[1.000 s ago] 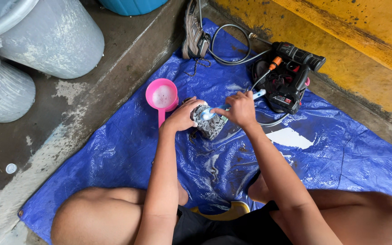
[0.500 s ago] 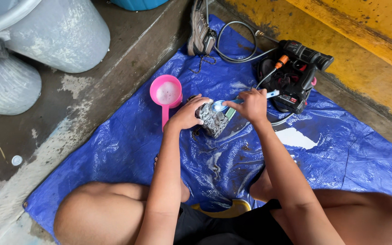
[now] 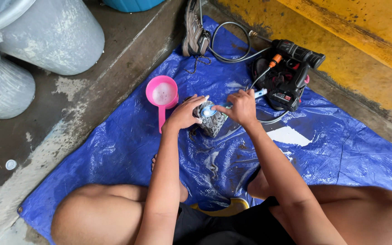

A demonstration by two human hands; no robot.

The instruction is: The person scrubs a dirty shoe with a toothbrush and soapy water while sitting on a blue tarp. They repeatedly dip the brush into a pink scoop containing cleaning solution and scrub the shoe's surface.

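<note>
One shoe (image 3: 212, 120), one brush (image 3: 218, 108), apparently, between two hands.

Pink scoop (image 3: 162, 94), black spray gun (image 3: 291, 63), grey barrels (image 3: 51, 31).

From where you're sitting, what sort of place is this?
Probably an outdoor washing spot on a concrete floor: a blue tarp spread on the ground, big grey water drums, a pink dipper and a pressure-washer gun.

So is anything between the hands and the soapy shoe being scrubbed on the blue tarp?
Nothing visible. The left hand grips the grey soapy shoe directly, and the right hand holds the light blue toothbrush with its head against the shoe.
</note>
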